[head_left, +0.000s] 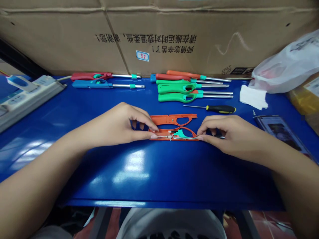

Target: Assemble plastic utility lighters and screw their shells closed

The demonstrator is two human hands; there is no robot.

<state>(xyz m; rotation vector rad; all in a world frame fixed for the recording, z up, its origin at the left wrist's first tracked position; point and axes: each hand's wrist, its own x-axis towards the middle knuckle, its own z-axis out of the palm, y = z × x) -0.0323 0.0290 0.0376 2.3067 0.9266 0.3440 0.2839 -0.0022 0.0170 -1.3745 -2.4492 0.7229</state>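
Note:
An opened orange lighter lies in two halves on the blue table. Its lower shell half (194,133) holds a teal trigger (183,133), thin pale wires and small inner parts. Just behind it rests the other orange shell half (161,119), inner side up. My left hand (119,124) is closed, thumb and fingers pinching the left end of the lower half. At the right end, my right hand (229,132) is closed in a pinch around the lighter's metal tube (220,136), mostly hidden by the fingers.
Behind the halves lie a screwdriver (220,109) and several assembled lighters (174,88). Red and blue lighters (92,84) lie back left, near a power strip (42,93). A phone (281,132), white tissue (253,97) and plastic bag (281,66) are right. A cardboard box (74,39) stands behind.

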